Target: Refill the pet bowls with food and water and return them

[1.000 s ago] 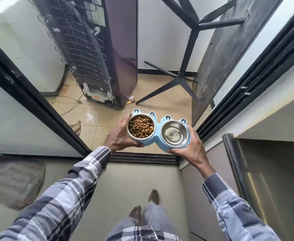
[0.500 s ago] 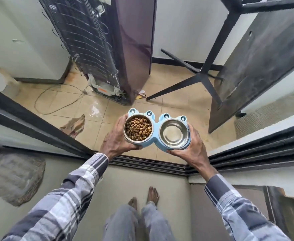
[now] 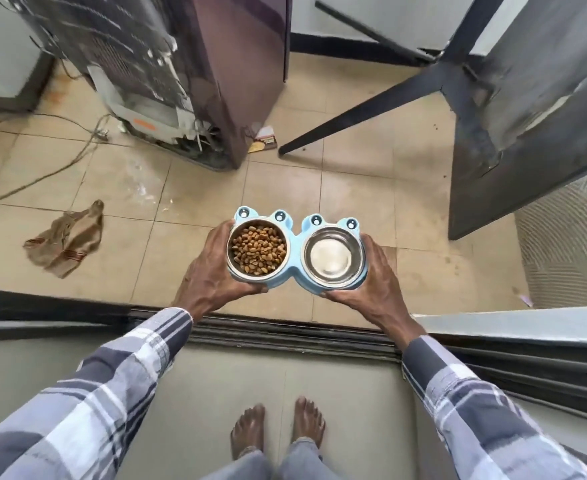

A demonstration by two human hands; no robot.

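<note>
I hold a light blue double pet feeder [image 3: 296, 237] level in front of me, above a tiled floor. Its left steel bowl [image 3: 258, 250] is full of brown kibble. Its right steel bowl [image 3: 333, 257] looks shiny, and I cannot tell whether water is in it. My left hand [image 3: 212, 275] grips the feeder's left end from below and the side. My right hand [image 3: 371, 284] grips the right end the same way. Both arms wear plaid sleeves.
A dark sliding-door track [image 3: 285, 332] crosses the floor just ahead of my bare feet [image 3: 278, 427]. Beyond it stand the back of a fridge [image 3: 167, 64], a black stand leg [image 3: 361, 112], a leaning dark panel [image 3: 527, 116], a crumpled cloth [image 3: 67, 242] and a loose cable [image 3: 42, 174].
My view has tilted down and moved forward to the door track. The feeder stays held in both hands, now lower over the tiles.
</note>
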